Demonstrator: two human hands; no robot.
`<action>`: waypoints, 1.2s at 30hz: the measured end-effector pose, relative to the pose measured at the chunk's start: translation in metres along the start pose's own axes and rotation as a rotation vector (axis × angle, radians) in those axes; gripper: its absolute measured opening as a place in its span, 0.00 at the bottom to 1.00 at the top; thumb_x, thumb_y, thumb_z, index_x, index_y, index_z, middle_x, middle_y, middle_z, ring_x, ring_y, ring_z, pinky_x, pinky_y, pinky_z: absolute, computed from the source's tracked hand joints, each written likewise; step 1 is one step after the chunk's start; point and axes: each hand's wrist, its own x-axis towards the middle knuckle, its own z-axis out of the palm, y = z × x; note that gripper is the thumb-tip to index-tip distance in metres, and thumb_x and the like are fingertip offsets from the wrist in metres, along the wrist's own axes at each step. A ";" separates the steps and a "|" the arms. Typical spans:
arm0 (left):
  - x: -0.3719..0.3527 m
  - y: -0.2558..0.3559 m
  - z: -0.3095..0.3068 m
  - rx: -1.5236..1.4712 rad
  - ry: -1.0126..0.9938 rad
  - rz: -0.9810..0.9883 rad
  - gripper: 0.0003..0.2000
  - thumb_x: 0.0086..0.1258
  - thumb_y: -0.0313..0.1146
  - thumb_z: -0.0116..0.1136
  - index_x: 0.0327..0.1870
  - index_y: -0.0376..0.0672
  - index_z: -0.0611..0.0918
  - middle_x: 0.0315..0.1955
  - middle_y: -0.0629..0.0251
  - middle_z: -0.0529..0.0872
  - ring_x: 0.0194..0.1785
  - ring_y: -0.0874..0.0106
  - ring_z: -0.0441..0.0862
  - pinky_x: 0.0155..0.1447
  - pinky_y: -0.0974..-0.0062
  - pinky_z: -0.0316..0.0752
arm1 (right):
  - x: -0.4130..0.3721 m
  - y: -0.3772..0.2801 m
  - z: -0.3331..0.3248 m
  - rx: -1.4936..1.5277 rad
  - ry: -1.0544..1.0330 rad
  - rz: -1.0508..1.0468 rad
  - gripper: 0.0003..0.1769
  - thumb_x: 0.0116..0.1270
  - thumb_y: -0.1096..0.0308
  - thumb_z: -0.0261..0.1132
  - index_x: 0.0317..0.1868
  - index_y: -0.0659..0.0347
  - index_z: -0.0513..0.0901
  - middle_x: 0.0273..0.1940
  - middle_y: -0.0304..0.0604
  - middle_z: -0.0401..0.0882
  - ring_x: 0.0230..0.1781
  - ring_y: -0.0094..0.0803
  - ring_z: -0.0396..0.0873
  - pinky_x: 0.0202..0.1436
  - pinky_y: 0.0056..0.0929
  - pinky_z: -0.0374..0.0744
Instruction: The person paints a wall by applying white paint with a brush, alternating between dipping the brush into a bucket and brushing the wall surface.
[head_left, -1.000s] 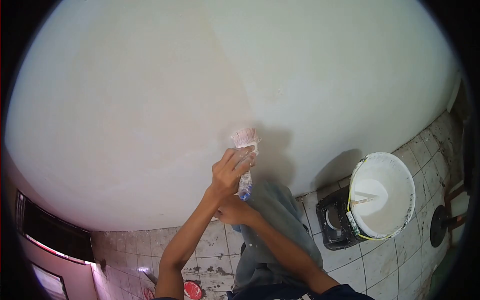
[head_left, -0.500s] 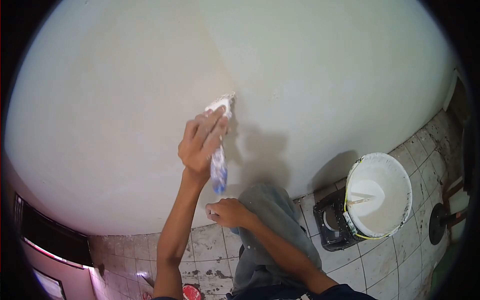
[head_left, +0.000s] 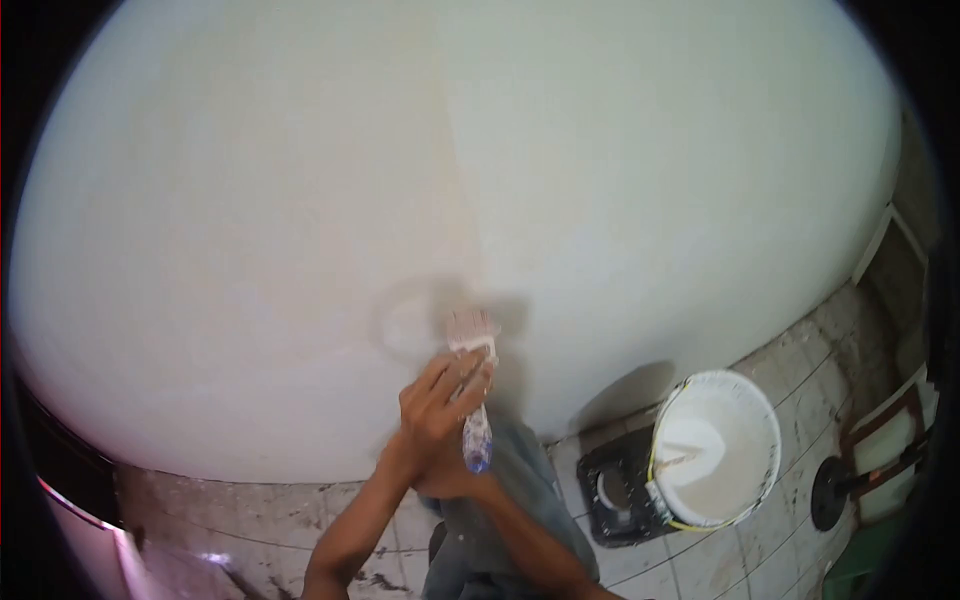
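- Against the pale painted wall (head_left: 620,200), the left hand (head_left: 437,405) is clenched around a paint-caked flat brush with a blue-tipped handle (head_left: 471,343), its bristles touching the wall.
- Just below, the right hand (head_left: 452,484) is mostly hidden, so its grip cannot be told.
- A white paint bucket (head_left: 748,402) stands well to the right on the tiled floor (head_left: 770,555).
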 end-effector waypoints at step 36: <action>-0.048 0.052 0.062 -0.621 0.022 -0.499 0.12 0.55 0.17 0.72 0.41 0.33 0.89 0.43 0.55 0.91 0.48 0.58 0.88 0.53 0.62 0.82 | -0.119 -0.131 -0.175 -0.795 0.651 0.114 0.14 0.52 0.78 0.78 0.40 0.64 0.87 0.41 0.46 0.87 0.38 0.41 0.87 0.38 0.31 0.84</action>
